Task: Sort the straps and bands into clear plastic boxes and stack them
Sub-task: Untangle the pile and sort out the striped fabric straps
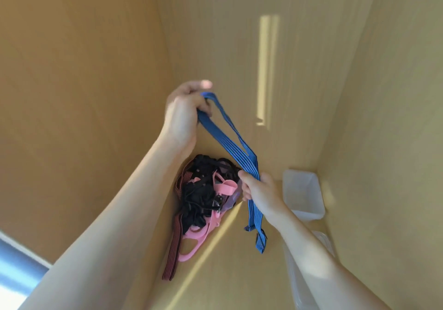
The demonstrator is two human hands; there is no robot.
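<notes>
A blue striped elastic strap hangs doubled between my hands. My left hand grips its folded upper end, raised above the pile. Lower down, my right hand holds both runs of the strap, and its loose ends dangle below. Under my hands lies a tangled pile of straps and bands, with black, pink and red-striped ones mixed together. An open clear plastic box stands to the right of the pile. The edge of another clear plastic box shows under my right forearm.
Everything sits inside a light wooden compartment, with a side wall on the left, a back panel and a side wall on the right. Sunlight streaks cross the wooden floor.
</notes>
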